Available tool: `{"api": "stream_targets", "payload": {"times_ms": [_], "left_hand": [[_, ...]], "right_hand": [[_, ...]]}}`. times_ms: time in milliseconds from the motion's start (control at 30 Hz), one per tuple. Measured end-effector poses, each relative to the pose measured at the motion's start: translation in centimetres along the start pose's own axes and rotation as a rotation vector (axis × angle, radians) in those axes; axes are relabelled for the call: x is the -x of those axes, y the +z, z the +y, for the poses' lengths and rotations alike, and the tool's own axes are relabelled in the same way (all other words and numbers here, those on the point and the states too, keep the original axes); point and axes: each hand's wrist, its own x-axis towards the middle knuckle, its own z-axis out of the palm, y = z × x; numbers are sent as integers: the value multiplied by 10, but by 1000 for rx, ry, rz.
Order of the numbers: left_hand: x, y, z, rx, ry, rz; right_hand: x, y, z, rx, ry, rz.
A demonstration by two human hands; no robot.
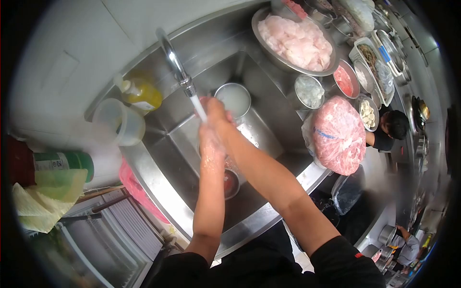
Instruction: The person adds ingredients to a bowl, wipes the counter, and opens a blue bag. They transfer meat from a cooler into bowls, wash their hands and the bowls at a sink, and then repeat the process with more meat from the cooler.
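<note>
My left hand (pixel 207 127) and my right hand (pixel 217 109) are together under the running water of a chrome faucet (pixel 177 67), above a steel sink (pixel 180 144). Blur and water hide the fingers, and whether anything lies between them cannot be seen. Behind the hands, a steel container of cloudy liquid (pixel 235 100) stands in the sink. A small bowl with something red (pixel 230 184) sits near the forearms.
Right of the sink are a large bowl of pale meat (pixel 295 41), a bagged pink mass (pixel 338 135) and several small bowls. A yellow bottle (pixel 144 94) and a plastic tub (pixel 130 127) stand left. Another person (pixel 394 126) is at far right.
</note>
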Motion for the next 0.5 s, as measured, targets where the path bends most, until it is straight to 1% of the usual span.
{"api": "stream_targets", "payload": {"times_ms": [33, 67, 100, 133, 167, 200, 233, 267, 300, 333, 400, 433, 467, 500], "left_hand": [[-7, -8, 3, -294, -16, 42], [-22, -24, 1, -300, -17, 31], [-43, -45, -3, -249, 78, 35], [-57, -59, -3, -199, 169, 40], [-63, -63, 6, -161, 139, 80], [-70, -64, 18, -124, 106, 119], [-81, -60, 33, -402, 167, 212], [-90, -71, 53, -532, 166, 71], [-103, -69, 70, -532, 174, 237], [-118, -69, 84, -550, 136, 192], [-146, -72, 109, -322, 380, 261], [-154, -77, 121, -281, 300, -26], [-173, -79, 130, -313, 347, 7], [-159, -60, 127, -300, 372, 73]], "right_hand": [[-3, -1, 6, -5, 11, -89], [-9, -3, 13, -11, 20, -178], [-23, -8, 36, -20, 5, -177], [-43, -17, 71, 256, -297, -263], [-51, -24, 87, 537, -600, -337], [-33, -26, 68, 531, -615, -321], [0, -26, 35, 537, -452, -343], [27, -31, 14, 537, -288, -354], [41, -40, 13, 596, -249, -296], [52, -46, 4, 608, -34, -278], [35, -68, 56, 904, -387, -39], [34, -77, 75, 905, -303, 47], [36, -89, 83, 898, -216, 128], [45, -104, 77, 905, -143, 66]]}}
